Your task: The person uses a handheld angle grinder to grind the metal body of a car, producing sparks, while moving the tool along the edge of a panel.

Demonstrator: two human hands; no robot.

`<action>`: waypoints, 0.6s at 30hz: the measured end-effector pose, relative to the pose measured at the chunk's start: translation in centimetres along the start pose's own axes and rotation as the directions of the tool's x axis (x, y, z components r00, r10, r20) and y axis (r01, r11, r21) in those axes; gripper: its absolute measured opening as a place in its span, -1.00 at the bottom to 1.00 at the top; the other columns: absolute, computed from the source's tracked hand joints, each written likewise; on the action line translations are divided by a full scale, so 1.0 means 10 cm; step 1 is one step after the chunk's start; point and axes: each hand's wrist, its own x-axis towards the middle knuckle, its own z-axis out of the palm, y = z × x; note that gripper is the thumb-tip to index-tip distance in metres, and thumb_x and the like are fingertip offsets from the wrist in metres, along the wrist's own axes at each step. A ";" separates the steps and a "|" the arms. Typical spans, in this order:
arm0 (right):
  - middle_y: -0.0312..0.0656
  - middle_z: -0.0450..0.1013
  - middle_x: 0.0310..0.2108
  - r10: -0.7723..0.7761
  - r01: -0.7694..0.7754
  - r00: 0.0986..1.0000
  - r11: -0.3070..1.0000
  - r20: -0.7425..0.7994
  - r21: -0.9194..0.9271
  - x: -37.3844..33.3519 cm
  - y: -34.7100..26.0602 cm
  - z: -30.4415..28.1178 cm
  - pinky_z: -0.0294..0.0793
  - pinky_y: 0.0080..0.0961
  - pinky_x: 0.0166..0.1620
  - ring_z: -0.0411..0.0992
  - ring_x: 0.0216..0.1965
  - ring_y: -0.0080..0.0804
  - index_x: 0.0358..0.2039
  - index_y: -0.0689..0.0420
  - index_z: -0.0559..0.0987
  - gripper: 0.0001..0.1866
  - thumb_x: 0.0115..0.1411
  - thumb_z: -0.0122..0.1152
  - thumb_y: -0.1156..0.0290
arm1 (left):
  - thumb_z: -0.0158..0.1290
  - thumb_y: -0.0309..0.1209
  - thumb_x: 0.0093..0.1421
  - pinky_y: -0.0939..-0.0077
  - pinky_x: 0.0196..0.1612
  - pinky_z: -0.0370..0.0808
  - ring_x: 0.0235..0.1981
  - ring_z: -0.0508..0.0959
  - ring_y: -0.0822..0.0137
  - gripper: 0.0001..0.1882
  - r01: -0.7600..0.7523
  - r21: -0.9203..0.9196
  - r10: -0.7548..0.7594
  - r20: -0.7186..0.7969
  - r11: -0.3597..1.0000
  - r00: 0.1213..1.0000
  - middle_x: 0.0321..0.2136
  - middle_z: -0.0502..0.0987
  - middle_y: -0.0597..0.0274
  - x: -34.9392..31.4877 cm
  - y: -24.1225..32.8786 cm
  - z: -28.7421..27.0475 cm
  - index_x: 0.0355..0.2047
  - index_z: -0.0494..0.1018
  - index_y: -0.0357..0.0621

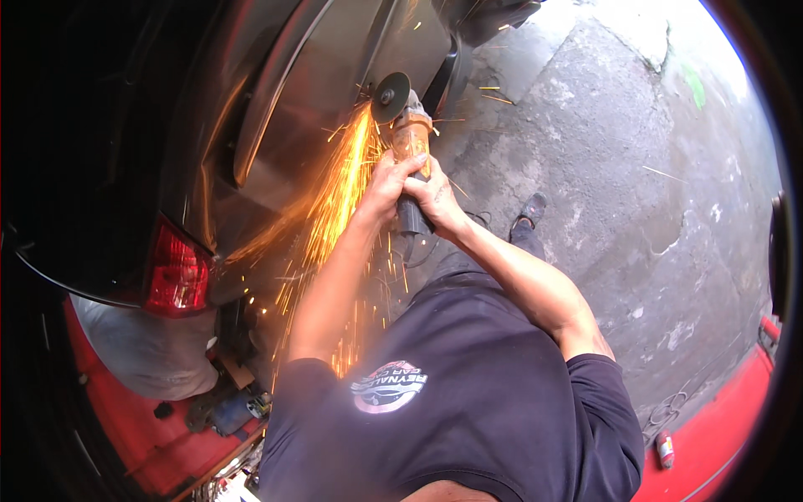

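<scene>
Both my hands are wrapped round the body of an angle grinder with an orange gear head and a dark handle end. My left hand grips it from the left, and my right hand closes on it from the right. The round cutting disc meets the dark body panel of a vehicle. From that contact a thick stream of orange sparks sprays down past my left forearm. The exact spot under the disc's edge is hidden by the glare.
A red tail light sits on the vehicle at the left. Below it are a pale rounded bundle and a blue cylindrical object on red flooring. Cracked grey concrete spreads to the right, with a small red bottle at lower right.
</scene>
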 end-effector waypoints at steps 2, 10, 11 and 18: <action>-0.07 0.42 0.02 0.001 -0.001 1.000 1.000 -0.005 -0.009 0.00 0.01 0.00 0.47 -0.41 0.09 0.44 0.03 -0.35 0.23 0.31 0.27 -0.21 0.05 0.38 0.26 | 0.20 -0.25 0.27 0.46 -0.12 0.56 -0.22 0.59 0.39 -0.59 -0.009 -0.005 0.010 0.030 1.000 0.999 -0.21 0.56 0.17 0.03 -0.03 -0.03 0.00 0.43 -0.24; -0.02 0.41 0.03 0.001 -0.001 1.000 1.000 -0.016 -0.026 0.03 0.06 -0.02 0.46 -0.42 0.08 0.43 0.04 -0.34 0.25 0.32 0.25 -0.18 0.05 0.36 0.23 | 0.24 -0.28 0.22 0.39 -0.09 0.56 -0.19 0.59 0.32 -0.49 0.004 -0.021 -0.004 -0.016 1.000 1.000 -0.17 0.54 0.09 0.02 -0.01 0.00 0.05 0.35 -0.30; -0.04 0.42 0.01 -0.004 0.003 1.000 0.999 -0.024 -0.047 0.03 0.05 -0.02 0.48 -0.41 0.05 0.45 0.00 -0.35 0.24 0.29 0.27 -0.21 0.06 0.36 0.24 | 0.24 -0.28 0.22 0.39 -0.09 0.55 -0.19 0.59 0.32 -0.49 0.000 -0.015 0.000 -0.015 1.000 1.000 -0.17 0.54 0.09 0.01 0.00 0.00 0.06 0.34 -0.31; -0.07 0.45 -0.04 -0.023 0.021 0.999 0.998 -0.045 -0.062 0.03 0.10 0.00 0.52 -0.40 -0.03 0.48 -0.07 -0.36 0.22 0.21 0.30 -0.27 0.07 0.35 0.25 | 0.23 -0.29 0.23 0.41 -0.10 0.56 -0.22 0.59 0.35 -0.56 -0.004 -0.031 0.002 -0.040 1.000 0.999 -0.21 0.56 0.14 0.04 -0.08 -0.03 0.01 0.39 -0.29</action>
